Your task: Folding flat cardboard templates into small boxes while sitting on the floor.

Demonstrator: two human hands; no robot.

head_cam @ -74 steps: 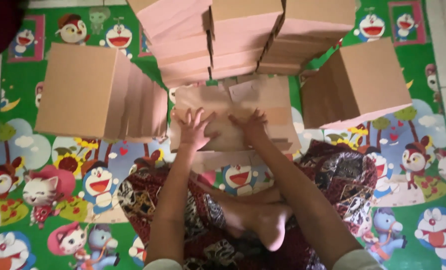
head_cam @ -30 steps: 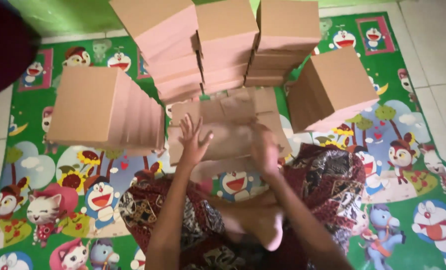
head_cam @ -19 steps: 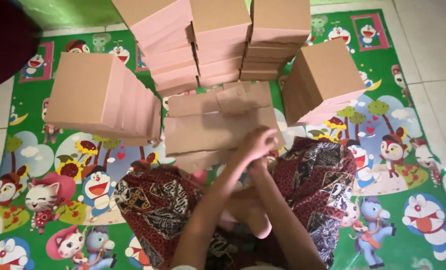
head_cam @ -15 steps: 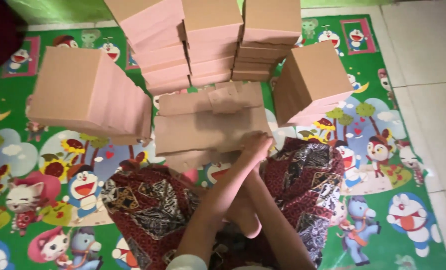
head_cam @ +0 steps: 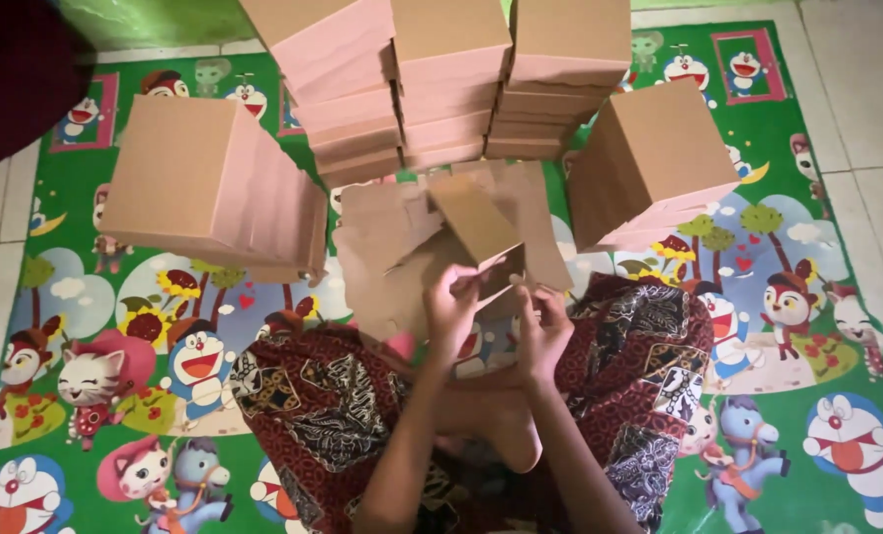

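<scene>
1. the person sits cross-legged on a bright cartoon play mat (head_cam: 95, 297), a dark red patterned cloth (head_cam: 333, 415) over the legs, one bare foot (head_cam: 506, 435) tucked in between the knees.
2. the left hand (head_cam: 451, 307) and the right hand (head_cam: 543, 326) are raised close together in front of the lap, just beside each other.
3. both hands are closed on the near edge of one flat cardboard blank (head_cam: 481, 232), which is lifted and tilted, its far end pointing away from the person.
4. the left hand's fingers (head_cam: 458, 284) curl over the blank's lower edge; the right hand pinches it from the other side, thumb up against the card.
5. under the lifted blank, a loose pile of flat cardboard sheets (head_cam: 387, 232) lies on the mat right in front of the knees.
6. on the person's left, a block of folded boxes (head_cam: 204, 188) leans over, brown on top and pinkish along the sides.
7. on the right, another leaning block of boxes (head_cam: 649, 163) sits near the pile.
8. at the far side, three taller stacks of boxes (head_cam: 451, 79) stand side by side, touching one another.
9. pale floor tiles (head_cam: 857, 89) show past the mat's edge, and something dark maroon (head_cam: 16, 69) fills the upper left corner; i cannot tell what it is.
</scene>
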